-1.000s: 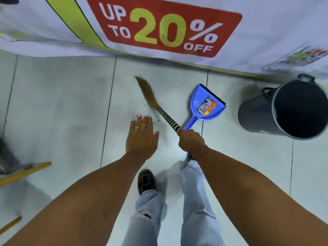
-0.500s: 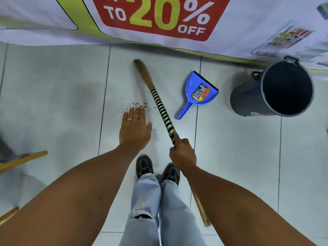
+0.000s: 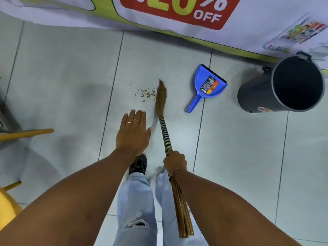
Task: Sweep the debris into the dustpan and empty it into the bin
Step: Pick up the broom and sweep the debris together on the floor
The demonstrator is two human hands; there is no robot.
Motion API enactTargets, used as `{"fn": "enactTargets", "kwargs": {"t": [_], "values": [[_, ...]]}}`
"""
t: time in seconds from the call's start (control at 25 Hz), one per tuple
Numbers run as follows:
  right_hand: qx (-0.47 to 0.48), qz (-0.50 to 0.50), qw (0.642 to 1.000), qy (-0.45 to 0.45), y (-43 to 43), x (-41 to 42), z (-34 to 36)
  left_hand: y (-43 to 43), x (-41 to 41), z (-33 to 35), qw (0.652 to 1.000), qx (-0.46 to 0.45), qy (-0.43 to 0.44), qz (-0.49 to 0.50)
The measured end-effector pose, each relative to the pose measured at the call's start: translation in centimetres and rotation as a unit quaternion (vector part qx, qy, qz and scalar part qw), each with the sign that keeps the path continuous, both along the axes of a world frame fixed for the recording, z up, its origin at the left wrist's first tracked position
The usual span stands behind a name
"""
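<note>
Overhead, a sale banner (image 3: 177, 13) is running along the far edge of the tiled floor (image 3: 62, 68), its top cut off so only part of the lettering is reading. A dark bin (image 3: 284, 89) is standing at the floor's far right, just beside the banner, its inside too dark to make out. Yellow furniture (image 3: 24, 133) is poking in at the left edge, mostly out of frame. The broom (image 3: 164, 128) is lying with its long axis running near to far, brush tip pointing toward the banner and touching the debris (image 3: 147, 94); its bundled stick end is crossing the person's jeans. The right hand (image 3: 174, 163) is gripping the striped handle closed. The left hand (image 3: 133, 132) is hovering flat, fingers together, empty. The blue dustpan (image 3: 207, 86) is resting between broom and bin, handle pointing nearward.
</note>
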State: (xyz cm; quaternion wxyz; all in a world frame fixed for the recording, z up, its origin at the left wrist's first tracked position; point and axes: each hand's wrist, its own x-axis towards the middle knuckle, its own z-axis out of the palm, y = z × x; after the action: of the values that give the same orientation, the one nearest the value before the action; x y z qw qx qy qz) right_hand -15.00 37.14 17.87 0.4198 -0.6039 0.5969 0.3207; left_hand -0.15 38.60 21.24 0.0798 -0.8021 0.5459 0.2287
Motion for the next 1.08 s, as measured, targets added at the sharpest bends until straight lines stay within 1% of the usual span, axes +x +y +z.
{"fn": "enactTargets", "kwargs": {"t": [0.12,0.2,0.32,0.44,0.52,0.6,0.68,0.76,0.84,0.96,1.08], "values": [[0.002,0.023,1.0,-0.009,1.0,3.0,-1.1,0.0,1.6,0.0,1.0,-0.017,-0.013,0.009],[-0.001,0.003,1.0,-0.027,1.5,4.9,-1.6,0.5,2.7,0.1,1.0,-0.019,-0.018,0.01],[-0.026,-0.053,0.996,-0.061,2.6,6.1,-0.9,1.8,4.4,0.4,1.0,-0.014,-0.024,0.008],[-0.084,-0.131,0.983,-0.098,4.6,4.8,1.1,3.0,5.7,1.3,1.0,-0.011,-0.02,0.005],[-0.095,-0.197,0.972,-0.092,5.9,3.9,2.2,3.4,6.2,1.8,1.0,-0.018,-0.012,0.004],[-0.073,-0.23,0.969,-0.048,6.8,3.6,2.6,3.6,6.9,2.1,1.0,-0.025,-0.008,0.005],[-0.02,-0.205,0.979,-0.003,7.2,4.3,2.4,3.7,7.6,2.2,0.999,-0.031,-0.006,0.005],[0.029,-0.184,0.982,0.021,7.8,6.4,2.4,3.9,8.5,1.9,1.0,-0.029,-0.003,0.007],[0.044,-0.196,0.98,0.008,8.4,8.7,2.2,4.1,9.1,1.7,1.0,-0.024,-0.003,0.005],[0.032,-0.184,0.982,-0.01,8.7,12.7,1.5,4.6,10.8,1.3,1.0,-0.009,-0.008,0.003],[0.06,-0.225,0.973,-0.009,7.3,15.5,1.8,4.7,12.7,1.4,1.0,0.0,-0.02,0.007]]}}
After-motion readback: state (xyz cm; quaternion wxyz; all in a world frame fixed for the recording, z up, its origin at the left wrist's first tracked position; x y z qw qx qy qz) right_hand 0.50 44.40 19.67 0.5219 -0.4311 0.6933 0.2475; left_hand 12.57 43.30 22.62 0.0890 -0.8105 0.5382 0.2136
